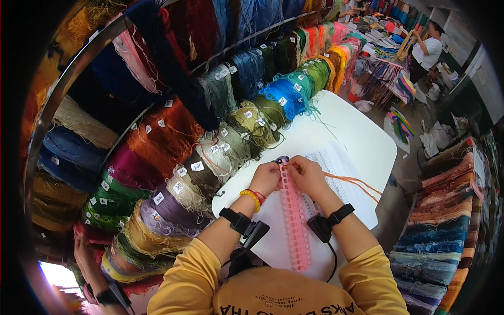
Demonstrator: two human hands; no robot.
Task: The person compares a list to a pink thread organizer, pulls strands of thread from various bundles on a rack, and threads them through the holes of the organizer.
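Observation:
A long pink strip with rows of round holes (295, 223) runs from my hands down toward my body over the white table. My left hand (266, 177) pinches its far end from the left side, fingers closed. A small dark piece (282, 159) shows at that end, too small to name. At the same end my right hand (308, 177) has thumb and fingers pinched together. Orange thread (354, 181) trails from beneath the right hand across a sheet of paper; the grip on it is hidden by the fingers.
A white table (362, 118) bears a printed paper sheet (336, 157). Rails of coloured thread hanks (178, 194) curve along the left and far side; more thread hanks (436, 236) hang at right. Another person's hand (84, 257) is at lower left. A person (428, 50) stands far right.

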